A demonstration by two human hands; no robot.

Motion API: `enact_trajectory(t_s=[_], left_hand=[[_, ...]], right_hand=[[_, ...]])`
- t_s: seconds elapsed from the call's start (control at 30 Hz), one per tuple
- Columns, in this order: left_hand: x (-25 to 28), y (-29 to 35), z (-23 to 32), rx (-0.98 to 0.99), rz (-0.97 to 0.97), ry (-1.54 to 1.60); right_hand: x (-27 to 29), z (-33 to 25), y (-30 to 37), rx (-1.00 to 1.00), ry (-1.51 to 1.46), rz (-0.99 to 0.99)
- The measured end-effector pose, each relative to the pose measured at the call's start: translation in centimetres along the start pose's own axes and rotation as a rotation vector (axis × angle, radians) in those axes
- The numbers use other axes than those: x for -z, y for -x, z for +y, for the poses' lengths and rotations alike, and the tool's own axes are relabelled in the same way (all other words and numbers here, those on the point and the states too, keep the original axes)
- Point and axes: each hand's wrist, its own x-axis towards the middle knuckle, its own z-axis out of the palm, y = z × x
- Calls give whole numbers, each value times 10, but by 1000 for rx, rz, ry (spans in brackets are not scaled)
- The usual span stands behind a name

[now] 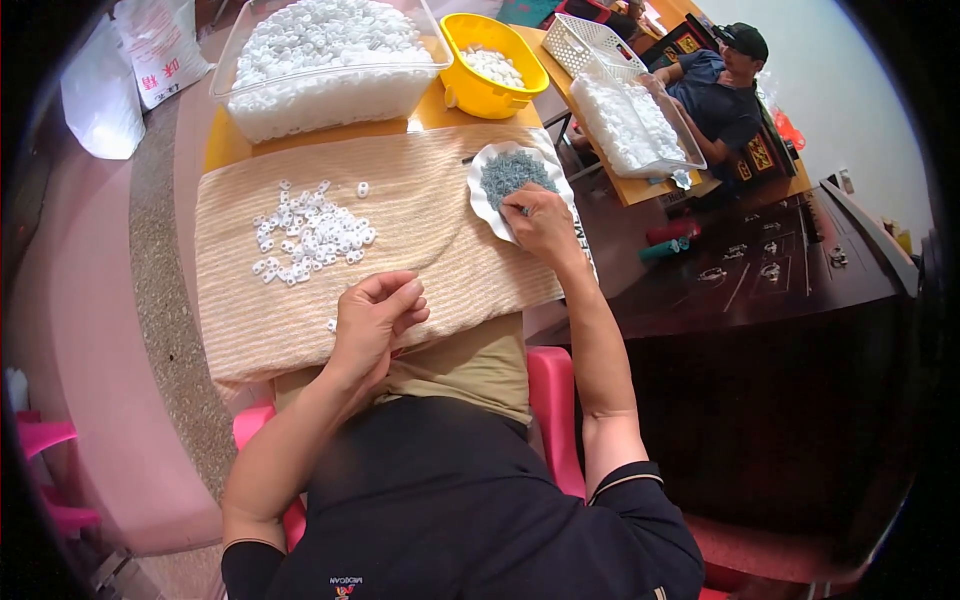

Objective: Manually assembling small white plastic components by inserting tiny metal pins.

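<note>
Over the near edge of the table (432, 110), the left hand (376, 315) is curling thumb to fingers; I cannot tell whether it is gripping anything. Toward the right edge, the right hand (543, 222) is bunching its fingers at small grey pieces (512, 172) in a white dish (481, 192), its grip hidden. White parts (318, 236) are lying loose nearer the left edge. Along the far edge, a clear bin (335, 108) and a yellow tub (498, 98) are standing.

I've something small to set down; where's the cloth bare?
The beige striped cloth is bare toward its far edge, between the small white plastic pieces and wavy white plate, and along its left edge. Crowded: behind it, with the clear plastic tub and yellow plastic basin, and at the plate, under the right hand.
</note>
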Motion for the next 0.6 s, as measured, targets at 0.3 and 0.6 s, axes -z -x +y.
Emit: enact_trajectory(t_s=[0.3, 0.6], left_hand=[[0, 0, 0, -7, 16, 26], [2, 0, -2, -15, 12, 49]], right_hand=[[-5, 9, 6, -47, -336, 79], [-2, 5, 9, -181, -335, 72]])
